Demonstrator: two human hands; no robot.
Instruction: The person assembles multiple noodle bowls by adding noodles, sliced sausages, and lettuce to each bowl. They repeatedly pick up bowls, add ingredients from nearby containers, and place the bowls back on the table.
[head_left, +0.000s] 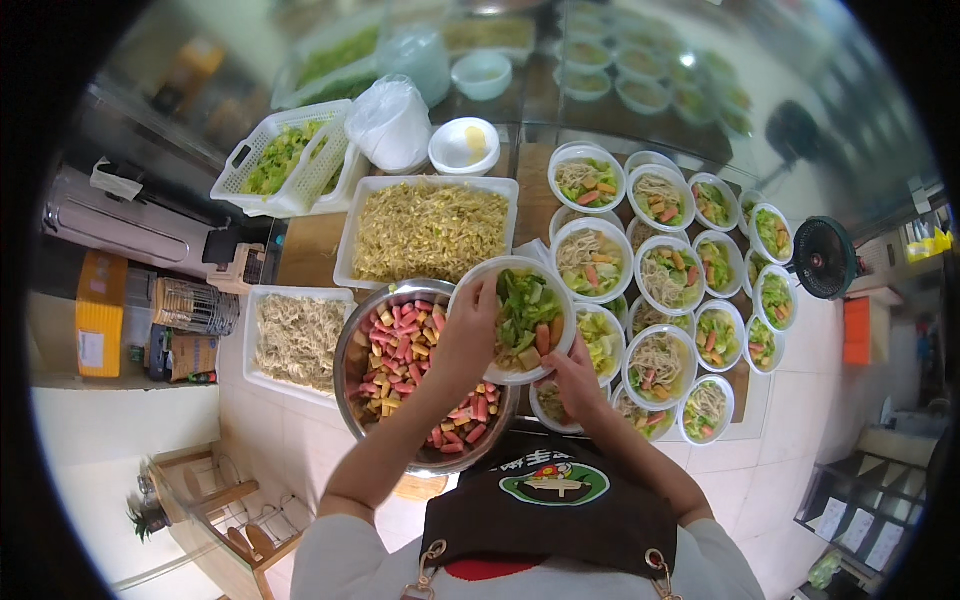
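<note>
A white round bowl (513, 263) is held up in front of me, tilted slightly, with green lettuce (527, 312), pink sausage pieces and yellowish chunks inside. My right hand (577, 382) grips its lower right rim. My left hand (473, 335) reaches over the bowl's left side, fingers closed together beside the lettuce; what they pinch, if anything, is hidden. Beneath my left forearm stands a large steel basin (345, 375) of pink sausage and yellow-brown pieces (405, 345).
A white tray of bean sprouts (430, 230) lies behind the basin, and a tray of pale shredded food (298, 338) to its left. Many filled bowls (657, 365) crowd the right, some stacked. Farther back are a basket of greens (285, 160) and white bowls (464, 146). A black fan (826, 258) stands right.
</note>
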